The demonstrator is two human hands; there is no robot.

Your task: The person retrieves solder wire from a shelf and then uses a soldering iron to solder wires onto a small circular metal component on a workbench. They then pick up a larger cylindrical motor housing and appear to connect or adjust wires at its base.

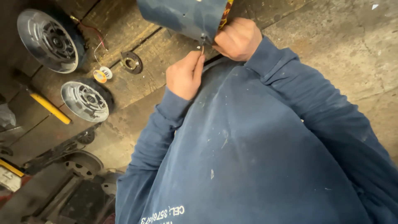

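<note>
A dark blue metal cylinder (182,16) with coppery windings showing at its open end hangs at the top of the view. My right hand (238,39) grips its lower rim from the right. My left hand (184,76) sits just below it, thumb and fingers pinched on a thin wire (202,49) that leads up to the cylinder's edge. Both arms are in blue sweatshirt sleeves, and the sweatshirt fills the lower right of the view.
On worn wooden boards at the left lie two round silver wheel hubs (47,39) (85,101), a small yellow and white spool (101,74), a dark metal ring (132,62) and a yellow-handled tool (49,108). Metal parts crowd the lower left. Bare concrete (352,45) lies at the right.
</note>
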